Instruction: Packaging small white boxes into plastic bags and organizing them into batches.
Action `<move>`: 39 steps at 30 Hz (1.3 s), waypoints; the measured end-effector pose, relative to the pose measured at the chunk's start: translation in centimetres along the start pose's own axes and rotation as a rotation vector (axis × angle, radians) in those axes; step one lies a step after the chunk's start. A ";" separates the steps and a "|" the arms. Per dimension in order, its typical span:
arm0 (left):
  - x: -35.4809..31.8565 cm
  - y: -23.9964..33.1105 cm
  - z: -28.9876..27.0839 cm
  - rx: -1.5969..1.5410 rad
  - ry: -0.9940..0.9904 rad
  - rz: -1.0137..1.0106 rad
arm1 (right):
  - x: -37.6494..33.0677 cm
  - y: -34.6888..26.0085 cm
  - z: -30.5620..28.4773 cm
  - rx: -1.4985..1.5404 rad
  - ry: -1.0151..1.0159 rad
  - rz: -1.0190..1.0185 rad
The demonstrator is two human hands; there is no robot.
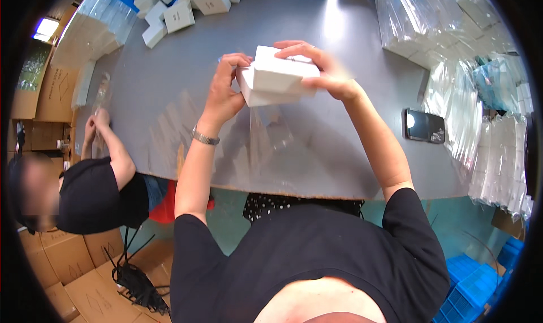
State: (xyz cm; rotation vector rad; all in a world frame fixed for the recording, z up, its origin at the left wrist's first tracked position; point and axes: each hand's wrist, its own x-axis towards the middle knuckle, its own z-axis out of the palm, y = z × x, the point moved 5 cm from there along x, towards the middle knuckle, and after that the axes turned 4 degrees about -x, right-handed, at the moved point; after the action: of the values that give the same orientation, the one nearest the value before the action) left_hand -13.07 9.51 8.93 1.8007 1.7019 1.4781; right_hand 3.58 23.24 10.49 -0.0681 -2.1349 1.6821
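Over the middle of the grey table, two small white cardboard boxes are held up against each other. My right hand (pixel 331 77) grips the upper box (pixel 283 77), fingers over its top and thumb on the near side. My left hand (pixel 223 94) is closed on the left end of the lower box (pixel 260 99), which is partly hidden behind the upper one. Below them, clear plastic bags (pixel 266 133) lie on the tabletop, blurred and see-through.
Loose white boxes (pixel 180 16) are heaped at the far left by a blue tray. Plastic-wrapped box stacks (pixel 430 23) line the right side, near a black phone (pixel 424 126). A co-worker (pixel 99 193) sits at the left. Blue crates (pixel 466 283) stand on the floor at lower right.
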 end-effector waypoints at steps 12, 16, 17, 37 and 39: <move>-7.7 4.4 4.9 -0.587 0.101 -0.019 | -7.3 -2.7 5.1 0.083 -0.009 -0.184; -9.3 5.2 4.6 -0.609 0.135 0.008 | -8.7 -2.1 6.1 0.189 0.058 -0.149; -9.9 5.1 4.6 -0.543 0.130 -0.043 | -8.9 -2.5 6.2 0.195 0.046 -0.149; -17.1 1.1 1.5 0.495 0.244 -0.603 | -13.1 1.5 14.5 -0.918 -0.348 -0.158; -17.1 1.0 1.1 0.536 0.205 -0.594 | -13.2 1.2 14.4 -0.954 -0.334 -0.194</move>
State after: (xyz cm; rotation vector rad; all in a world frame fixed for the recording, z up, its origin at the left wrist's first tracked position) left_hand -8.19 -4.91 0.93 1.1635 2.6269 1.0328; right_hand 10.31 6.51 2.94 0.1495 -2.8889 0.4746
